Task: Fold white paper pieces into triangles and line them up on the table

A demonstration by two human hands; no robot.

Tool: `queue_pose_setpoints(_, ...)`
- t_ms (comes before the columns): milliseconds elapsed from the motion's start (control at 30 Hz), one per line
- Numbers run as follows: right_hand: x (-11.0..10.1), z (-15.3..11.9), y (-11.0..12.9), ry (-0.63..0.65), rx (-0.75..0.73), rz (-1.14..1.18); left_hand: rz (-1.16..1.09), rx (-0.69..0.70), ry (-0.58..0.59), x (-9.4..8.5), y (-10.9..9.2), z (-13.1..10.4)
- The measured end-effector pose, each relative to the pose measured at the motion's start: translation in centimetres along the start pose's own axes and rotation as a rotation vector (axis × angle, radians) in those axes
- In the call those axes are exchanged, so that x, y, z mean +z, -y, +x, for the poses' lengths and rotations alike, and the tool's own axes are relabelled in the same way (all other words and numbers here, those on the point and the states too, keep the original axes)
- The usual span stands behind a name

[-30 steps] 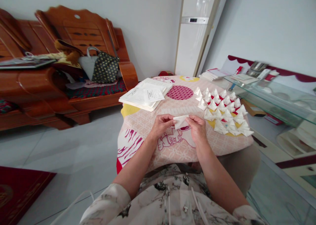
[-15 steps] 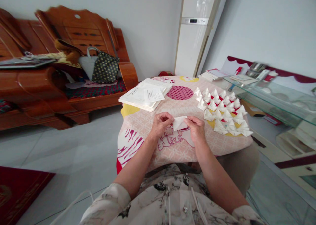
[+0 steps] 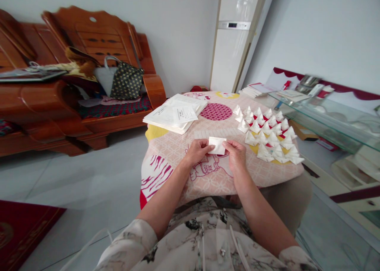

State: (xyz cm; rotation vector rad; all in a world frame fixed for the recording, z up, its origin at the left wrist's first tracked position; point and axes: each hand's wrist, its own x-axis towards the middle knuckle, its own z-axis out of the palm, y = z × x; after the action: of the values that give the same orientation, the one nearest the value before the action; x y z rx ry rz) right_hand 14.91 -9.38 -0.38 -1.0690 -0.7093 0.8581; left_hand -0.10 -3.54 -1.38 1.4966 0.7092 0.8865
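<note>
Fingers [image 3: 205, 142], your left hand [image 3: 196, 152] and right hand [image 3: 236, 155]: closed and pinching white paper [image 3: 217, 144] above counter [image 3: 169, 156]. Patterned bag [image 3: 127, 81]: sitting on sofa [image 3: 95, 29], contents hidden.

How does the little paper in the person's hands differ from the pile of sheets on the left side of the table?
The little paper is far smaller than the pile of sheets. The left hand and right hand hold the little paper; the pile of sheets lies on the patterned tablecloth. The pile of sheets shows print; none is clear on the little paper. Both are whitish.
</note>
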Motion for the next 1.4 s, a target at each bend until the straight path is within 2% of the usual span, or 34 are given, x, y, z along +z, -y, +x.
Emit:
queue_pose_setpoints(200,0.1,-0.4,0.3,0.093,0.118,-0.081,-0.055,-0.029,-0.244,-0.1,-0.2,0.0)
queue_pose_setpoints(433,0.1,-0.5,0.6,0.109,0.137,-0.061,-0.031,-0.055,-0.109,-0.2,-0.4,0.0)
queue_pose_setpoints(733,0.1,-0.7,0.3,0.124,0.132,-0.056,-0.115,-0.076,-0.306,-0.2,-0.5,0.1)
queue_pose_setpoints(900,0.0,-0.8,0.7,0.191,0.184,-0.084,-0.089,-0.015,-0.317,-0.5,-0.2,0.2)
queue_pose_setpoints(1000,-0.3,-0.9,1.2,0.263,0.241,-0.147,-0.02,0.022,-0.292,-1.1,0.0,0.2)
queue_pose_setpoints(1100,-0.6,-0.7,1.7,0.308,0.28,-0.199,0.089,0.021,-0.193,-1.8,-0.2,0.8)
queue_pose_setpoints(1167,-0.8,-0.3,2.0,0.351,0.312,-0.237,0.172,0.036,-0.133,-2.1,-0.5,1.8)
queue_pose_setpoints(1233,-0.8,0.1,2.2,0.391,0.37,-0.266,0.285,0.09,-0.124,-2.2,-1.1,3.3)
queue_pose_setpoints(1300,-0.5,0.5,2.4,0.371,0.443,-0.26,0.437,0.147,-0.111,-2.1,-1.8,5.1)
queue_pose_setpoints(1400,0.1,1.0,2.4,0.239,0.524,-0.207,0.607,0.285,-0.143,-1.6,-2.6,7.1)
